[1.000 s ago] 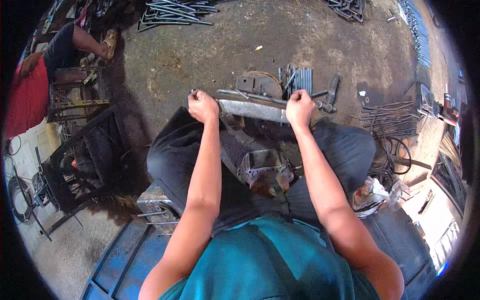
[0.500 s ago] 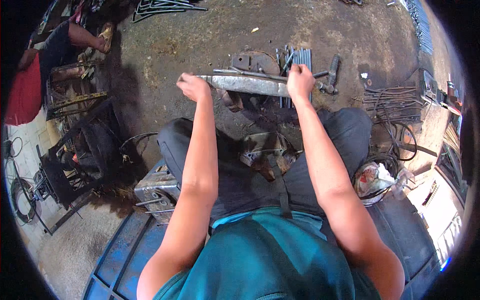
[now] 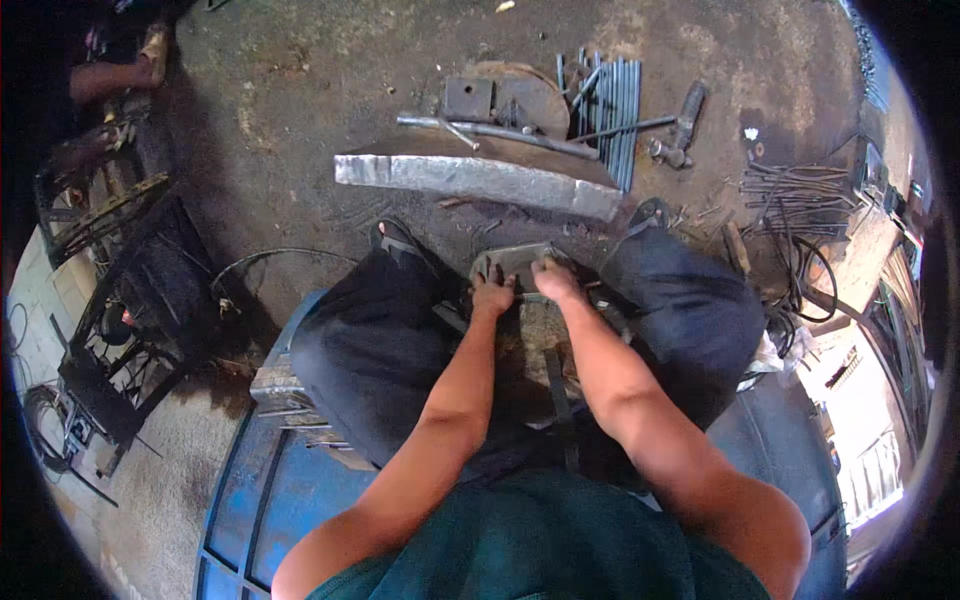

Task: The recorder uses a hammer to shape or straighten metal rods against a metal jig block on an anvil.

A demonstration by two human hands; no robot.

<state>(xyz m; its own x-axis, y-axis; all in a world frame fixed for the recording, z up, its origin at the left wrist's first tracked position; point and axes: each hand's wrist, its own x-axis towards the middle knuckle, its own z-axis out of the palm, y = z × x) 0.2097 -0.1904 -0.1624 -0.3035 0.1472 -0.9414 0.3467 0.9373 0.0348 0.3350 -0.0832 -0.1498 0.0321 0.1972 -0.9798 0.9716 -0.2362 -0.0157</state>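
Observation:
Between my knees lies a greyish flat-topped piece [image 3: 513, 262], its kind unclear, at the far end of a worn brownish block [image 3: 530, 330]. My left hand [image 3: 492, 292] rests at its near left side, fingers spread. My right hand [image 3: 556, 279] is closed at its right side; what the fingers hold, if anything, is hidden. Beyond them a long, heavy silver metal bar [image 3: 470, 178] lies across the floor. Along its far side a steel rod [image 3: 500, 133] lies, with a shorter rod crossing it.
Behind the bar are a round rusty plate [image 3: 530, 92], a bundle of steel rods [image 3: 618, 120] and a hammer [image 3: 689, 118]. Thin rods [image 3: 795, 190] and black cable [image 3: 815, 280] lie right. A dark metal frame [image 3: 150, 300] stands left, with a person's leg [image 3: 110, 82] beyond it.
Both hands have left the silver bar and come back toward my body, between my knees. The bar now lies on the floor. My view has shifted, and the other person is less visible.

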